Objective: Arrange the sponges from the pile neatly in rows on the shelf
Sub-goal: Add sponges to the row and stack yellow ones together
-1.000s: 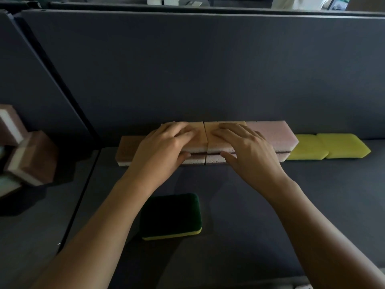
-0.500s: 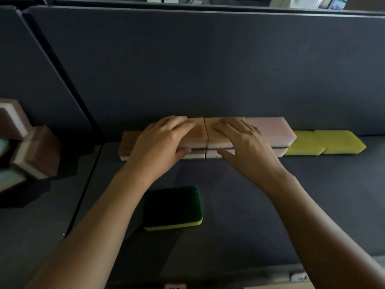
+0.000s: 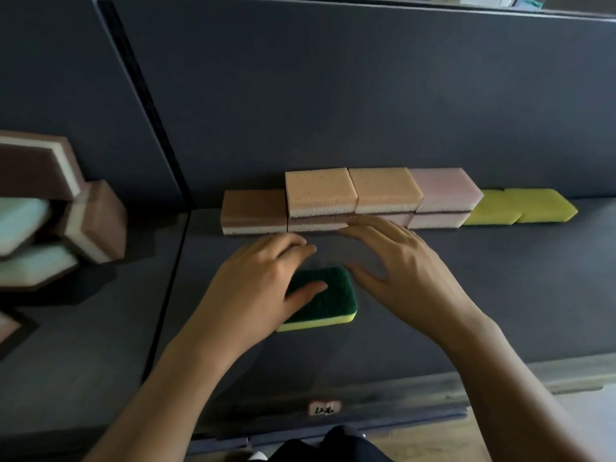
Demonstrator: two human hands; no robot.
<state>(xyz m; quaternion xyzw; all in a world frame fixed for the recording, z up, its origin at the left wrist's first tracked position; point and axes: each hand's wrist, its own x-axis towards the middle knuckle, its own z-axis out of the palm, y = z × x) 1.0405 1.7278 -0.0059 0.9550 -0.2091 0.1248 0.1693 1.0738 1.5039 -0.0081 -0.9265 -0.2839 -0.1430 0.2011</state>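
dark shelf (image 3: pixel 500 295): back row of sponges (image 3: pixel 383 188) lined up, partly stacked. green sponge (image 3: pixel 326 295) lies loose in front; left hand (image 3: pixel 253 288) relaxed, thumb seemingly on it; right hand (image 3: pixel 410 278) spread, empty. pile (image 3: pixel 50 211) at left unsorted.

Dark grey shelf (image 3: pixel 500 295) is carrying a row along its back wall, L to R: brown sponge (image 3: pixel 253 208), then bottom-layer sponges (image 3: pixel 313 224) sitting under a 2nd layer, then yellow sponge (image 3: pixel 490 208) touching a 2nd yellow sponge (image 3: pixel 543 205) at the R end. Green-topped sponge (image 3: pixel 326 301) is lying alone nearer the front. In the L bay, a sponge pile (image 3: pixel 90 225) is sitting in a heap. White label (image 3: pixel 324 409) is sticking to the front lip.
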